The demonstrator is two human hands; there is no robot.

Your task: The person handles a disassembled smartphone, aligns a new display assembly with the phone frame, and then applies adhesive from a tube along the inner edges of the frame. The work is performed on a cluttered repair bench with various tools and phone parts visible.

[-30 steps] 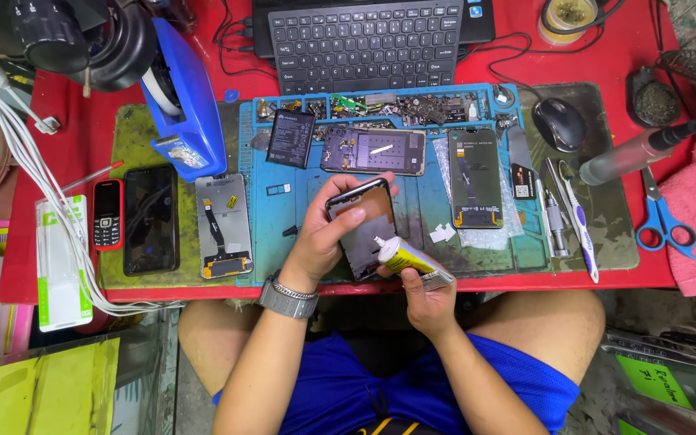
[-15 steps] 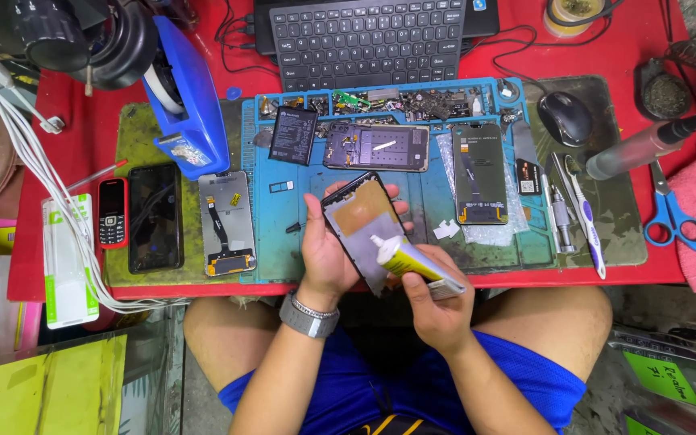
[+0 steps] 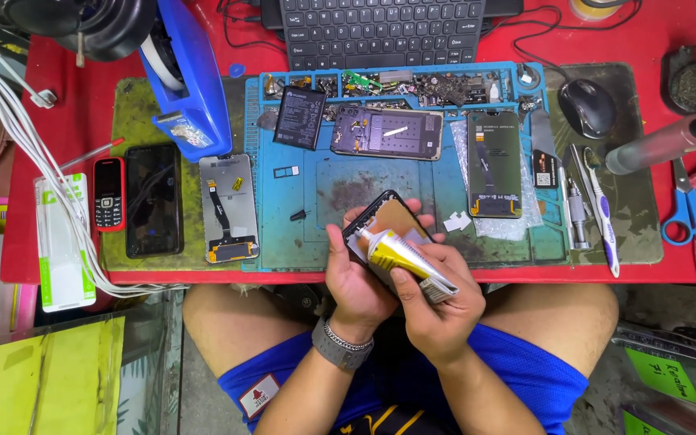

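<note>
Red desk [image 3: 525, 48] and blue repair mat [image 3: 283, 242] spread beyond the lap. Nearest, the right hand [image 3: 437, 310] pinches a yellow glue tube [image 3: 400, 258], nozzle at the edge of the phone frame [image 3: 388, 217], which the left hand [image 3: 360, 278] grips over the desk's front edge. Best squeeze lightly and steady the frame. Farther off lie 1 battery [image 3: 300, 117] and a keyboard [image 3: 380, 28].
</note>
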